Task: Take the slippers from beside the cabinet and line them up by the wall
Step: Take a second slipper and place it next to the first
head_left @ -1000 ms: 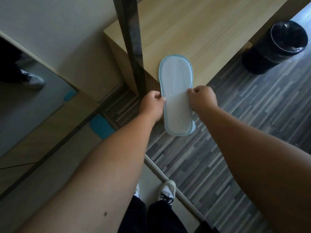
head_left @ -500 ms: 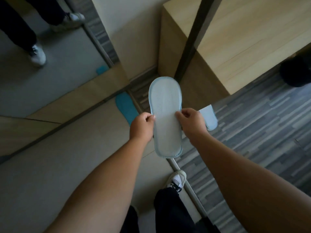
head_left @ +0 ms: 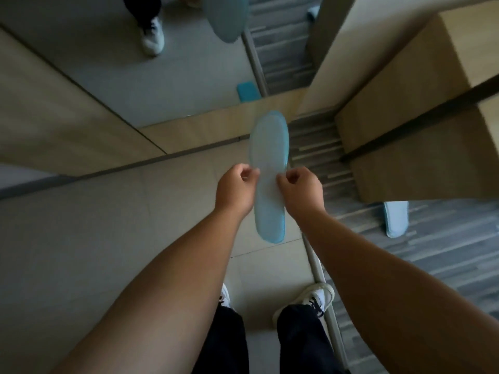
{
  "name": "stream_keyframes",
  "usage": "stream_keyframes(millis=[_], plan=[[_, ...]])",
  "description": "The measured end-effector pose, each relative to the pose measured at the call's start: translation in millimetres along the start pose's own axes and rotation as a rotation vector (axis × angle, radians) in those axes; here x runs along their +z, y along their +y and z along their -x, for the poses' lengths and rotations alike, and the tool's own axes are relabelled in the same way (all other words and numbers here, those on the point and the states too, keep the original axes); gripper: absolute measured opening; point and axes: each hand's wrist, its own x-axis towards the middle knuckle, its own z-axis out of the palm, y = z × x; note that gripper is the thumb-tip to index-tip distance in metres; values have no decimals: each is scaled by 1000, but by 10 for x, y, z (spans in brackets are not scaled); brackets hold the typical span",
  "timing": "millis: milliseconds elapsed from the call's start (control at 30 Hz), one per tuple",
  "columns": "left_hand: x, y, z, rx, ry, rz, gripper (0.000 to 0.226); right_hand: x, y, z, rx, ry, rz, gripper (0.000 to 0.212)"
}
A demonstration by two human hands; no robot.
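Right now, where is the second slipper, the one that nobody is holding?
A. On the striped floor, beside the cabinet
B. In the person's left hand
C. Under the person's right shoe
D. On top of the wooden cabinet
A: the second slipper lies flat on the striped floor at the foot of the cabinet, while the left hand and the right hand pinch the held slipper.

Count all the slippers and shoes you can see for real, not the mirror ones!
Light blue slippers: 2, one held, one on the floor by the cabinet
White sneakers: 2, left, right
Total: 4
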Motion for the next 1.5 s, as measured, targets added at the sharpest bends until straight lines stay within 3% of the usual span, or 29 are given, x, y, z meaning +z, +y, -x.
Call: stream_keyframes(millis=[167, 400, 533, 633, 700, 800, 1033, 1500], plan=[[-229, -375, -104, -40, -150, 210, 23, 679, -132, 199, -108, -28, 151, 17], [-467, -1057, -357, -181, -113, 264, 24, 1233, 78, 312, -336, -98, 182, 19], [-416, -1341, -478, -217, -87, 283, 31, 1294, 321, 11, -121, 17, 106, 23], [-257, -1513, -588, -251, -84, 326, 28, 1366, 559, -354, 202, -162, -24, 36], [-104, -1644, -710, -265, -71, 337, 30, 1467, 726, -588, 292, -293, -132, 18], [173, -1854, -1001, -278, -18, 334, 29, 1639, 968, -985, 295, -317, -200, 8], [776, -2397, -1892, -245, 61, 132, 26, 2158, 1411, -1951, 208, -283, -101, 13], [1082, -3028, -2868, -219, 156, -154, 18, 3008, 1755, -2869, 63, -251, 97, 16]])
